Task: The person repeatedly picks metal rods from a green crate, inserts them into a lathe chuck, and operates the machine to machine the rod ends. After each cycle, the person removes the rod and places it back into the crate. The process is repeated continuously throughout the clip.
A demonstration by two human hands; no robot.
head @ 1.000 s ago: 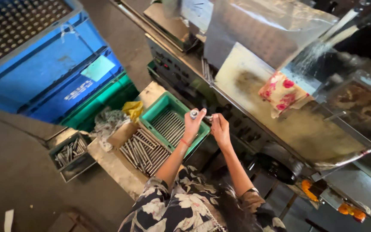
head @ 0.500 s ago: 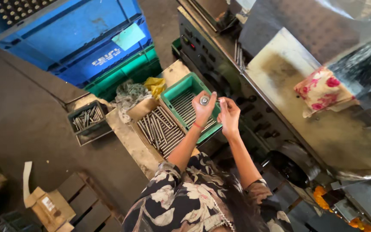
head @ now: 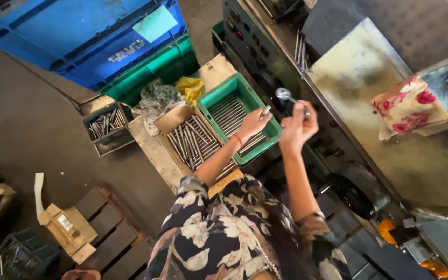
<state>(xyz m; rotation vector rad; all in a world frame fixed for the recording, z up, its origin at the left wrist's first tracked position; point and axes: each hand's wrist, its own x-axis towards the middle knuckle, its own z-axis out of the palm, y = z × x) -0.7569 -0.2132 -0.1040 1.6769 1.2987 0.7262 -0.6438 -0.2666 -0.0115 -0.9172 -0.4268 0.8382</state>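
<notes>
metal rods fill most of this view, and two of them are in hand near the centre of the frame. the left hand (head: 251,124) is closed around a short steel pin (head: 265,111), which sticks out past the fingertips and points up and to the right, its long axis running diagonally; the rest of it is hidden in the fist. this hand hovers over the green plastic tray (head: 209,100), where more pins lie in a row, all slanting the same way.

the right hand (head: 297,127), just right of centre, is raised with its fingers curled shut on a round-headed metal part (head: 284,94). the shiny round head sits above and to the left of the knuckles, and its shaft runs down and to the right into the grip, so only the head end shows clearly. it stands out against the dark front of the machine (head: 265,57).

left of the green tray, an open cardboard box (head: 168,122) holds longer rods laid side by side. a yellow cloth (head: 191,88) and a grey rag (head: 157,99) lie just above it. further left sits a small dark bin of rods (head: 106,123). blue crates (head: 79,36) fill the upper left, and a floral cloth (head: 408,106) rests on the machine top at the right.
</notes>
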